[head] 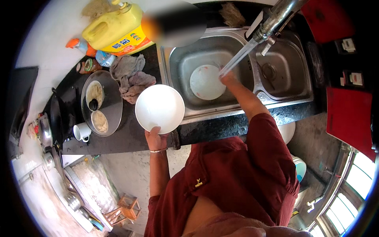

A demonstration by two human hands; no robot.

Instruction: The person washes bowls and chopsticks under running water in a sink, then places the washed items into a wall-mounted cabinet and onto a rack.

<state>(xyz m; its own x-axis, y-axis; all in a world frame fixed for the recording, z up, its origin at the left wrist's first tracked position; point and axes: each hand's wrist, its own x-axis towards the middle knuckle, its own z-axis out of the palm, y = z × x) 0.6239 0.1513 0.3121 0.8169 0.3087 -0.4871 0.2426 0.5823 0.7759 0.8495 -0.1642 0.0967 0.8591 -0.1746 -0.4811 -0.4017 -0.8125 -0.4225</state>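
My left hand (156, 139) grips the near rim of a white bowl (160, 108), thumb inside it, over the counter at the left of the sink. Its inside faces up and looks bare. My right hand (227, 79) is down in the large basin of the stainless steel sink (181, 66). Water pours onto it from the metal faucet (262, 34). Right beside those fingers, a round white dish (207, 83) with reddish marks lies in the basin. The stream and blur hide whether the fingers hold its edge.
Left of the sink lie grey cloths (130, 68) and a round tray (114, 118) holding two bowls of food. A white mug (82, 132) stands near the counter's front edge. Behind are a yellow jug (118, 29) and a spray bottle (80, 46). A smaller basin (276, 66) adjoins on the right.
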